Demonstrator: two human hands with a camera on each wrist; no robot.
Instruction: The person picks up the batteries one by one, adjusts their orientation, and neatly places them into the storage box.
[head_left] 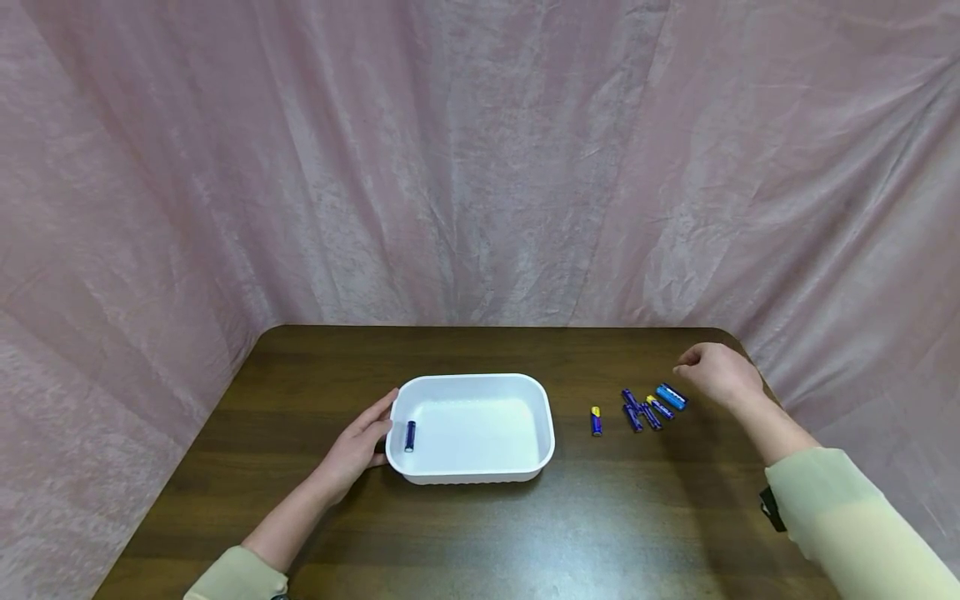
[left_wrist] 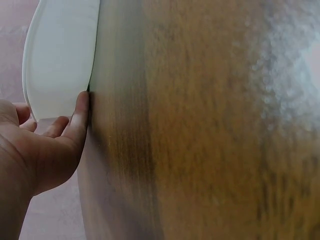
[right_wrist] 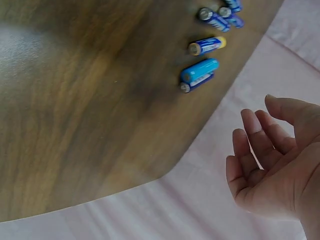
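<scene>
A white rectangular tray stands on the table, with one dark blue battery lying at its left end. My left hand rests against that end, fingers spread along the outer wall and rim; the left wrist view shows its fingertips touching the white side. To the right of the tray lie several small blue batteries, among them a yellow-ended one apart from the others. A lighter blue battery lies against a darker one. Above and beyond this pair hovers my right hand, fingers loosely bent, holding nothing.
The brown wooden table has rounded far corners, and its right edge runs close by my right hand. Pink draped cloth hangs behind and on both sides. Glare lies on the near part of the tabletop.
</scene>
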